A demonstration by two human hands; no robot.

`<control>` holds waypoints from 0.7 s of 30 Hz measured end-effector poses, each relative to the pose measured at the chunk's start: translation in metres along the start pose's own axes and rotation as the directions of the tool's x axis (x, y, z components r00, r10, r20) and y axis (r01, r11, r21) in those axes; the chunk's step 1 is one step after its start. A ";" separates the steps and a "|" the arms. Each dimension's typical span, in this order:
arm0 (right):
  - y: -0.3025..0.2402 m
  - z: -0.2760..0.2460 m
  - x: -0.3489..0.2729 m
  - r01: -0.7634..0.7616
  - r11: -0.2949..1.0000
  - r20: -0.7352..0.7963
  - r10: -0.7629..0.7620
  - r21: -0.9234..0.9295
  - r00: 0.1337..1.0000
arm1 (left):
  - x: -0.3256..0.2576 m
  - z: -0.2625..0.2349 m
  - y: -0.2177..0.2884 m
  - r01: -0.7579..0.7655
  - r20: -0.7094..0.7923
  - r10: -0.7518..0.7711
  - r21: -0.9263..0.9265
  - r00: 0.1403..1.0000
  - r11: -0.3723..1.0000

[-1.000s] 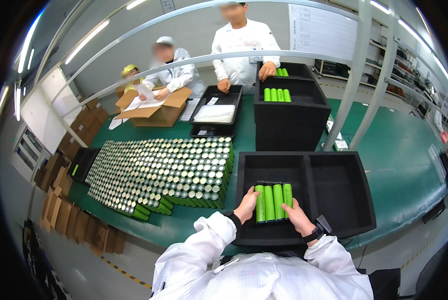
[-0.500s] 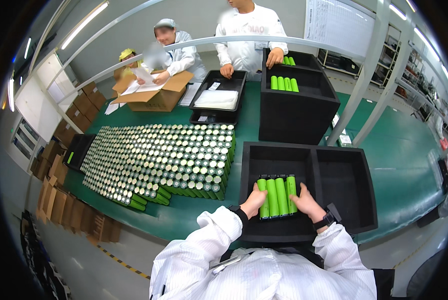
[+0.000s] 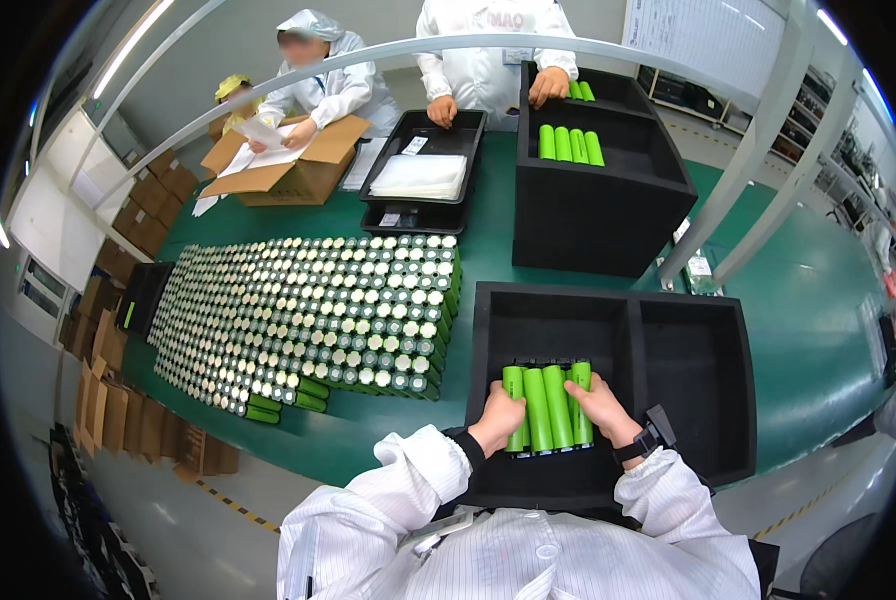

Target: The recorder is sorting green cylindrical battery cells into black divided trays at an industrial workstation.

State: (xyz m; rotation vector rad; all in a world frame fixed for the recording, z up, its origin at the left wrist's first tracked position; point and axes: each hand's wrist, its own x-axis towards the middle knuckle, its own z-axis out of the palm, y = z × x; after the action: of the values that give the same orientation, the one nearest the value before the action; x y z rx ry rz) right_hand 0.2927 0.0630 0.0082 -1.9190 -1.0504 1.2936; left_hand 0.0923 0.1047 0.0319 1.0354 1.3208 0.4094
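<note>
Green tabletop (image 3: 798, 260) before me bears a black, two-compartment tray (image 3: 693, 390). In or just over its left compartment, I can't tell which, four green cylindrical cells (image 3: 538, 408) lie side by side, gripped between the person's left hand (image 3: 498, 418) and right hand (image 3: 606, 410).

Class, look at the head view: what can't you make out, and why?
All in the head view:
Undersides of the four green cylinders: hidden by the cylinders themselves.
Head of the co-worker touching the tall black box: cut off by the upper edge.
Marks on the wall board: too small.
</note>
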 end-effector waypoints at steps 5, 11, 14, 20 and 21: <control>0.007 0.003 -0.001 0.064 0.996 -0.097 -0.069 -0.060 0.993 | -0.024 0.004 0.040 0.072 0.050 -0.073 0.012 0.996 0.997; -0.018 0.013 -0.024 0.139 0.947 -0.180 -0.196 -0.289 0.964 | -0.018 0.012 0.039 0.131 0.053 -0.133 0.036 0.990 0.991; -0.011 0.006 -0.022 0.132 0.964 -0.125 -0.164 -0.230 0.978 | -0.022 0.016 0.046 0.123 0.072 -0.125 0.022 0.990 0.992; -0.065 -0.001 -0.041 0.387 0.800 -0.182 -0.510 -0.458 0.841 | -0.008 0.014 0.016 0.066 -0.001 -0.066 0.006 0.998 0.998; -0.066 -0.004 -0.035 0.385 0.800 -0.186 -0.511 -0.460 0.840 | -0.010 0.016 0.019 0.056 -0.003 -0.056 -0.037 0.998 0.998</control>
State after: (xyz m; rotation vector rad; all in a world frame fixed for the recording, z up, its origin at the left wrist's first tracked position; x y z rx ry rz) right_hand 0.2702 0.0673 0.0794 -1.8974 -1.5841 0.5124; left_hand 0.1102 0.1009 0.0518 0.9652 1.3387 0.3924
